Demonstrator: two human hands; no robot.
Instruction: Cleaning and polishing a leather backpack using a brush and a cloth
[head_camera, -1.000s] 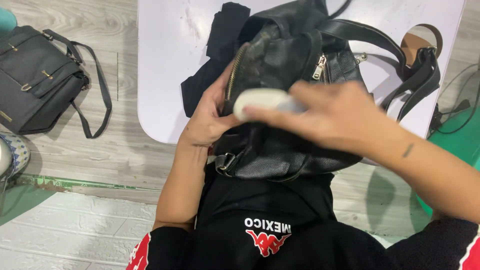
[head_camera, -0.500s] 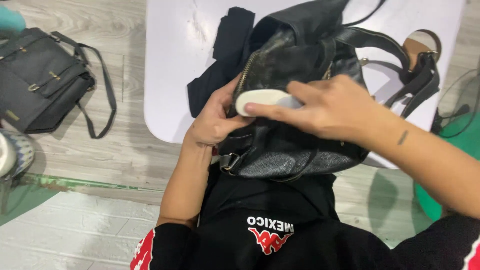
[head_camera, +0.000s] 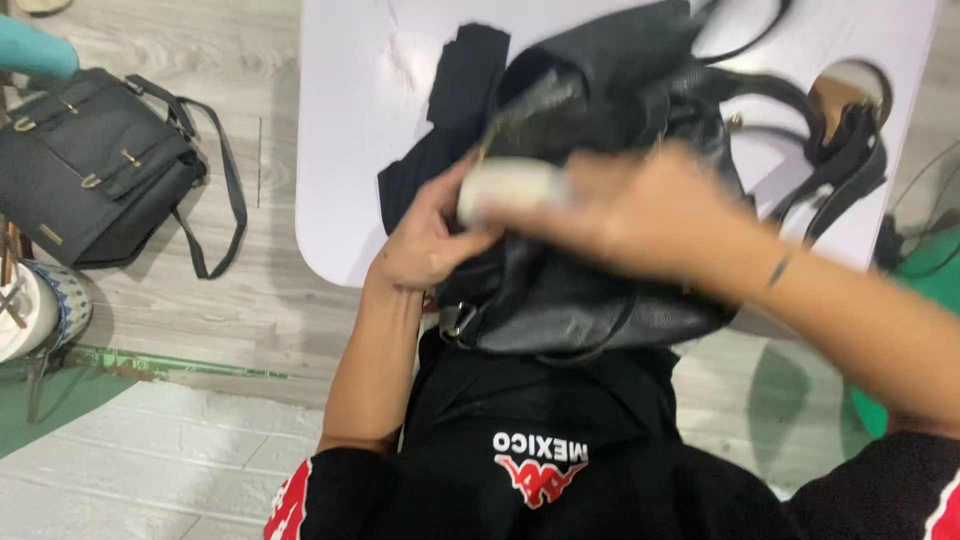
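Note:
A black leather bag (head_camera: 590, 300) lies at the near edge of a white table (head_camera: 340, 150), partly hanging over my lap. My left hand (head_camera: 425, 240) grips the bag's left side by its opening. My right hand (head_camera: 640, 215), blurred by motion, holds a whitish oblong object (head_camera: 510, 185) at the bag's opening. The bag's straps (head_camera: 830, 150) trail off to the right. A black cloth (head_camera: 450, 120) lies under the bag's left side.
Another black handbag (head_camera: 95, 165) with a long strap lies on the wooden floor to the left. A patterned bowl (head_camera: 35, 310) sits at the left edge. A green object (head_camera: 925, 275) and a cable are on the right.
My right hand has shifted with the whitish object at the bag's opening and is now blurred. The view has drifted slightly, so the bag sits a little higher and further right.

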